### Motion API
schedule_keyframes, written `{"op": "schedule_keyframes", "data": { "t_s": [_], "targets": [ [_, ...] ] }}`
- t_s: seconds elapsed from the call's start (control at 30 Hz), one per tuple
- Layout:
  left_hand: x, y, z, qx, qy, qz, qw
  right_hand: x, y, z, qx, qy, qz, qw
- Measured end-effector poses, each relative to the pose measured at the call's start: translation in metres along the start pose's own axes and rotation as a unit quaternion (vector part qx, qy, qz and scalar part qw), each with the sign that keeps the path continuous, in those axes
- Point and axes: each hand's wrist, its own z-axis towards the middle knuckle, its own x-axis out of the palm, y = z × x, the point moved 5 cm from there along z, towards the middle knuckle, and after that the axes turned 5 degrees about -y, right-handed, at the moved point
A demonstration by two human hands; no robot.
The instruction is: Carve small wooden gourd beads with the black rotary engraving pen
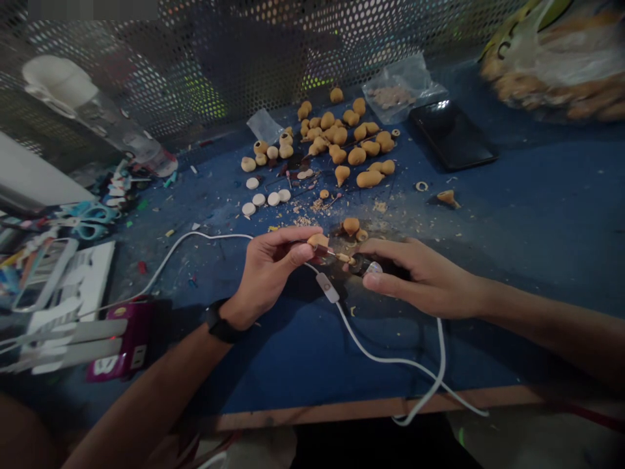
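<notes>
My left hand (276, 264) pinches a small cut gourd piece (318, 241) between thumb and fingers. In my right hand (415, 273) is a small rotary tool (361, 264), gripped around its dark body. Its thin bit points left and meets the gourd piece, or comes very close to it; I cannot tell which. Just beyond the tool lie a small gourd (350, 226) and a cut neck piece (361, 235). A white cord with an inline switch (327, 288) runs under my hands.
Several small gourds (339, 135) and white discs (273, 198) lie farther back among shavings. A black phone (454, 135) rests at the right, below a large bag of gourds (561, 78). Scissors (90, 218) and a purple power strip (131, 342) are at left; perforated metal (234, 52) stands behind.
</notes>
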Motion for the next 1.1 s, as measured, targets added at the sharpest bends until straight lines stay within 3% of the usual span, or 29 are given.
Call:
{"op": "schedule_keyframes", "data": {
  "t_s": [0.63,0.87,1.1],
  "targets": [
    [-0.0013,-0.0012,0.0018,0.012,-0.014,-0.008,1.000,-0.0013,0.0002,-0.0003,0.009,-0.021,0.005,1.000],
    [0.0004,-0.0024,0.0006,0.023,0.008,-0.018,1.000,-0.0013,-0.0012,-0.0001,0.008,-0.016,-0.002,1.000],
    [-0.0021,-0.0003,0.0010,0.015,-0.014,-0.002,1.000,-0.0008,-0.0015,-0.0008,0.009,-0.015,0.002,1.000]
  ]
}}
